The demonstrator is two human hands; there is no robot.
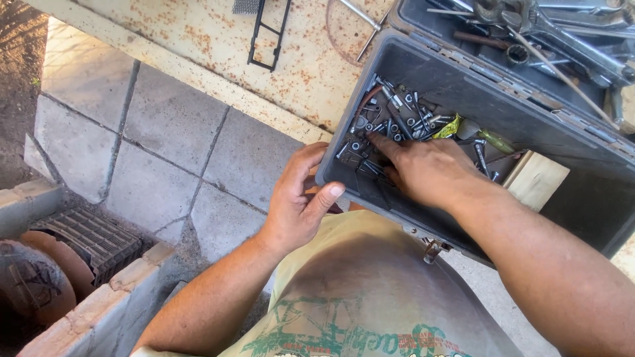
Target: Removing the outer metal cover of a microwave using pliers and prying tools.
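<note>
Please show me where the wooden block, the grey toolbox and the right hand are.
wooden block [536, 180], head view, on its pale top face
grey toolbox [423, 59], head view, on its inner wall
right hand [430, 170], head view, on its back

An outdoor repair spot, probably a yard or roadside workshop, lit by strong sun. A grey plastic toolbox [529, 125] lies open, its lid heaped with loose bolts and sockets [390, 122], its far half with wrenches [562, 26]. It rests on a rust-flecked metal surface [264, 46] above concrete paving slabs [165, 145], beside a low block wall [99, 311].
</note>
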